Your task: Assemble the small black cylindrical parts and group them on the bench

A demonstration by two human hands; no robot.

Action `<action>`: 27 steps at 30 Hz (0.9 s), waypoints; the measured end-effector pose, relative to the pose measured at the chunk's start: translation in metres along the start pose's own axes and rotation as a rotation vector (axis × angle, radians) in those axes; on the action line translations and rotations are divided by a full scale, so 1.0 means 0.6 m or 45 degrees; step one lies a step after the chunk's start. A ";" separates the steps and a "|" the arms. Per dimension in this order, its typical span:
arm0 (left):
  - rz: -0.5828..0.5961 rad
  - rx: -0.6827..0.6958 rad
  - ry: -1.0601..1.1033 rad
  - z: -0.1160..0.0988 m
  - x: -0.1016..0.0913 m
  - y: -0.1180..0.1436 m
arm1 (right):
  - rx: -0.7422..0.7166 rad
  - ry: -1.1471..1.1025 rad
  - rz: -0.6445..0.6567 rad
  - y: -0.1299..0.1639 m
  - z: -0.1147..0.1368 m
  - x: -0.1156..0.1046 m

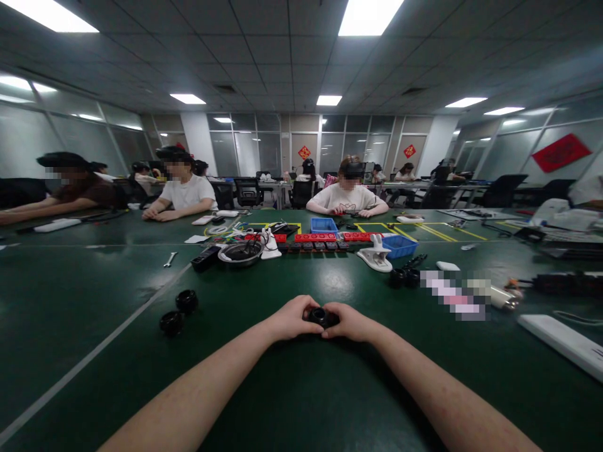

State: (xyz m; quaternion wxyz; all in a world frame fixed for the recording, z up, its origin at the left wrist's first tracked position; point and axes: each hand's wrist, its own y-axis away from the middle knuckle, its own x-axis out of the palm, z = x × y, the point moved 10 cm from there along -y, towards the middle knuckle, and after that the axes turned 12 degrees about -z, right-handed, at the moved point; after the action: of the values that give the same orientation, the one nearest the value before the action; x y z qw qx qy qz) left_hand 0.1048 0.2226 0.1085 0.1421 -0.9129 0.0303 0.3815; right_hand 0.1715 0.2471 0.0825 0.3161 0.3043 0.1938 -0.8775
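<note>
My left hand (293,317) and my right hand (349,321) meet over the green table (282,402), both gripping one small black round part (321,316) between the fingers. The part rests on or just above the table; I cannot tell which. Two similar black round parts (187,301) (172,322) lie to the left of my left arm. Two more black parts (404,277) sit further off to the right.
Beyond my hands stand a metal bowl (241,253), a white clamp-like tool (375,257), blue bins (398,245), red strips (315,237) and a wrench (170,258). A white bar (563,342) lies at right. Several people sit across and to the left.
</note>
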 end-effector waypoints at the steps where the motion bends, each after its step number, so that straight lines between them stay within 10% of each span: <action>1: -0.023 -0.018 -0.009 0.001 -0.001 0.000 | 0.008 0.059 -0.050 -0.002 -0.004 -0.002; 8: -0.401 -0.218 -0.239 0.018 -0.022 0.007 | 0.127 0.742 -0.509 0.001 0.000 -0.021; 13: -0.424 -0.188 -0.247 0.014 -0.021 0.005 | 0.113 0.973 -0.500 0.005 0.022 -0.019; 20: -0.206 -0.025 -0.177 0.005 -0.017 0.001 | 0.075 0.627 -0.226 0.009 0.003 -0.037; 27: -0.084 0.089 -0.255 0.004 -0.003 0.002 | -0.137 0.275 -0.510 0.006 0.037 -0.062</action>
State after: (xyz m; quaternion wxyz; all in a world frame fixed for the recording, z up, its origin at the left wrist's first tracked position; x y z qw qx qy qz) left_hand 0.1018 0.2220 0.1077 0.1888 -0.8652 -0.0008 0.4646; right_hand 0.1877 0.2493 0.1230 0.1288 0.3345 0.3294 -0.8735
